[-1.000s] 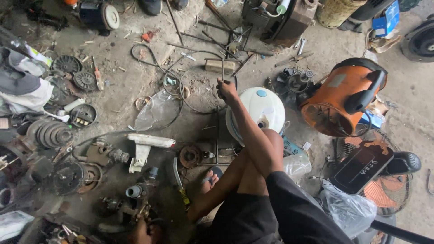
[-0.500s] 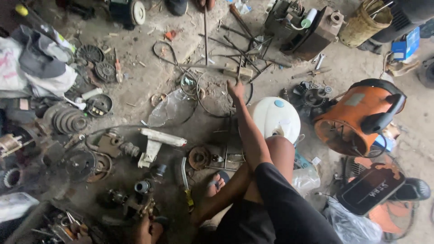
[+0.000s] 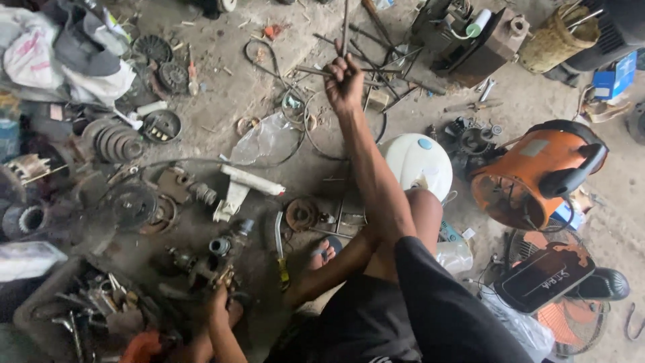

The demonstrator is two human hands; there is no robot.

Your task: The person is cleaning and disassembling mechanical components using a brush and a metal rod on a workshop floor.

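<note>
Rod (image 3: 345,23), thin and metal, stands nearly upright near the top middle of the view, with the right hand (image 3: 344,81) closed around its lower end at the far reach of an outstretched arm, above the concrete floor (image 3: 222,87). Starting at the left, a heap of cloth (image 3: 74,54) lies at the top corner, with a stepped pulley (image 3: 114,140) and dark round metal discs (image 3: 156,48) just beside it. Lower left, a tray of small tools (image 3: 94,302) sits near the bottom edge. The left hand (image 3: 216,299) is low in the view, fingers curled onto a small greasy metal part (image 3: 201,265); how firmly it grips I cannot tell. A white plastic bracket (image 3: 243,185) lies between the two hands, and a crumpled clear bag (image 3: 265,138) lies above it. Right of the arm sits a white domed casing (image 3: 416,165), touching the bent knee. Further right stands an orange blower fan (image 3: 537,171), with a black fan base (image 3: 547,275) below it.
</note>
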